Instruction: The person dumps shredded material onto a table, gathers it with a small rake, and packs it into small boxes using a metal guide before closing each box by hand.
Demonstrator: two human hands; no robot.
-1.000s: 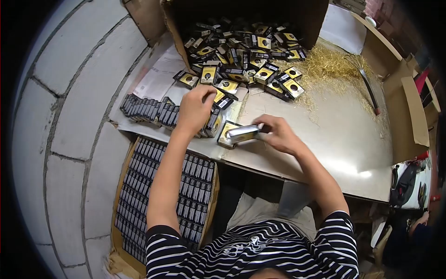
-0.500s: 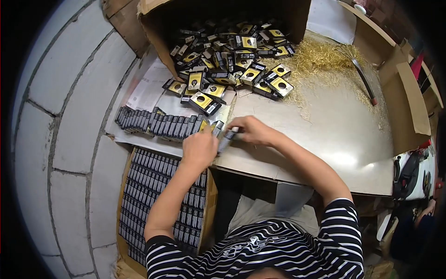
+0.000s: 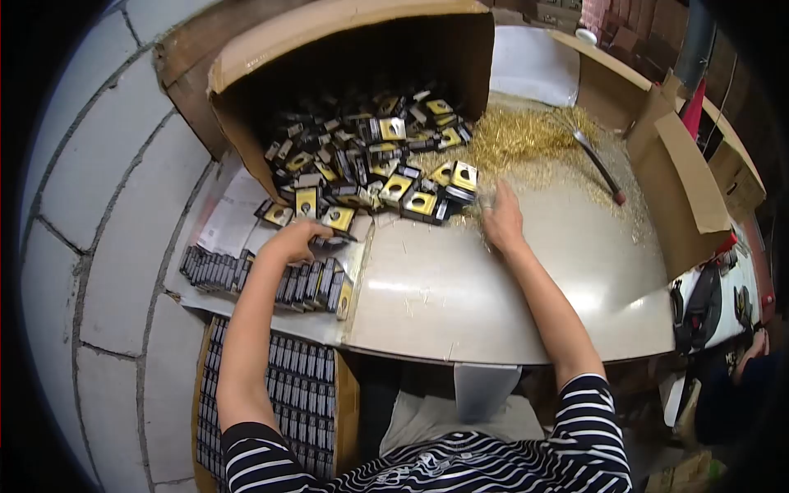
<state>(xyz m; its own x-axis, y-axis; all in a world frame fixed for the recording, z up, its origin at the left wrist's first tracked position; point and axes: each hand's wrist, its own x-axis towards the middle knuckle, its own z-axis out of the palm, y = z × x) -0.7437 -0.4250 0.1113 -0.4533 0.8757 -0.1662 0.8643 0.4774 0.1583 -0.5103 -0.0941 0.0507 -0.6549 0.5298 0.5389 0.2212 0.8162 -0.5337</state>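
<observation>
Small black-and-yellow boxes (image 3: pixel 396 189) lie in a loose pile that spills from a large cardboard carton. My left hand (image 3: pixel 292 245) is at the near left edge of the pile, its fingers closed on a dark small box (image 3: pixel 335 241). Just below it, a row of small boxes (image 3: pixel 215 269) stands on edge, side by side. My right hand (image 3: pixel 503 218) is over the table by the pile's right end, near a box with a round dark hole (image 3: pixel 463 177). Its fingertips are blurred, and I cannot make out whether anything is in them.
The large carton (image 3: pixel 353 37) lies open toward me. Gold shredded strands (image 3: pixel 526 138) and a dark-handled tool (image 3: pixel 604 168) lie at the back right of the table (image 3: pixel 427 287). Cardboard flaps (image 3: pixel 694 172) border the right. Below the table edge, another carton (image 3: pixel 347 403) holds rows of boxes.
My hands have parted from the end of the upright row. The left moved up-left to the pile; the right moved up-right. The view has shifted too.
</observation>
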